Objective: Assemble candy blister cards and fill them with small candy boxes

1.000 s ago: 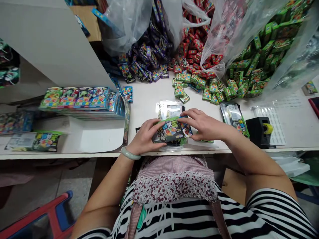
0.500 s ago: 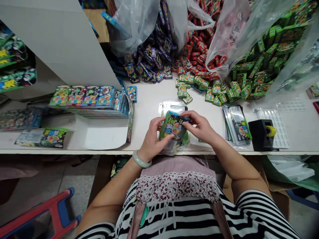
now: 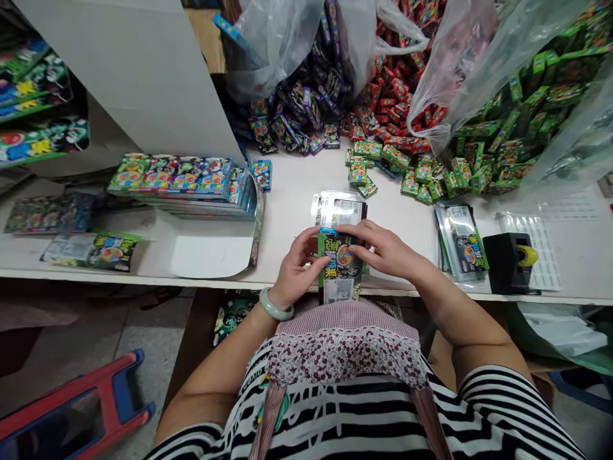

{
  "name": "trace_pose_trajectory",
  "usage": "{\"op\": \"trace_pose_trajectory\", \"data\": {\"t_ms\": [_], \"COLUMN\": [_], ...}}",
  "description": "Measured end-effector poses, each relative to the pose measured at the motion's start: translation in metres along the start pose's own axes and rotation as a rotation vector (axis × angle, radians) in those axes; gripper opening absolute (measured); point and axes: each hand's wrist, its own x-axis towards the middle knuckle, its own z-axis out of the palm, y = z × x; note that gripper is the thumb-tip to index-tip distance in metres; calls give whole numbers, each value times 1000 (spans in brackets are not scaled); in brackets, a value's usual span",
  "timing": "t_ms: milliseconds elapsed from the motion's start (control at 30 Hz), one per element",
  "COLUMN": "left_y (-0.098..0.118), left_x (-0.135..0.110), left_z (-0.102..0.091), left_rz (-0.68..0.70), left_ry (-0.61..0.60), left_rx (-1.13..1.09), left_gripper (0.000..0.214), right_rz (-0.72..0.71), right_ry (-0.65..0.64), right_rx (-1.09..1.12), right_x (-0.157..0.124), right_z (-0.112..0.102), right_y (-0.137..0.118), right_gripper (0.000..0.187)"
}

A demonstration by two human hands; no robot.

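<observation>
Two hands, one view (head camera, looking down over the table edge). The left hand [image 3: 297, 271], with a pale bangle [image 3: 275, 306] on its wrist, curls its fingers against the left side of a green packet [image 3: 341, 259] with the thumb on the printed face. The right hand [image 3: 383, 252] lays its fingers over the packet's upper right corner; both hands are closed on it, neither is free. The packet stands lengthwise at the near edge of the white table [image 3: 287, 211], its white label end [image 3: 338, 291] overhanging toward the person's lap. Just behind it lies a clear-sleeved packet [image 3: 341, 207], touching or nearly so; I cannot tell which. To the right, a short stack of like packets [image 3: 462, 239] sits beside a black tape dispenser [image 3: 510, 262] and a sheet of small labels [image 3: 541, 233]. To the left is a tray of filled packets [image 3: 177, 182], with a loose packet [image 3: 96, 249] further out. At the back, purple boxes [image 3: 297, 115], red boxes [image 3: 387, 108] and green boxes [image 3: 493, 140] spill from plastic bags. Judgement: the step in hand looks like squaring or closing the packet's upper end. Handling it further calls for a steady left-hand hold, since the sleeve looks glossy and half its length is unsupported.
</observation>
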Motion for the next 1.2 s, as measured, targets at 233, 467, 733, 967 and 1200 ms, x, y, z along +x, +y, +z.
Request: {"op": "trace_pose_trajectory", "data": {"t_ms": [233,467,733,967,1200], "left_y": [1,-1,4,14,22], "left_x": [0,3,14,27,33], "left_z": [-2,-11,-9,1,-6], "left_rz": [65,40,66,103,66], "left_ry": [-87,-41,117,236,143], "left_rx": [-5,-9,15,44,-40], "left_gripper": [52,53,22,18,21], "right_rz": [-39,119,190,180,159], "right_ry": [-152,404,628,358,318], "right_rx": [56,344,392,592,468], "right_x": [1,-13,-8,8,5], "right_z": [-14,25,71,35,16], "right_y": [1,10,10,15,3], "right_gripper": [35,42,21,22,19]}}
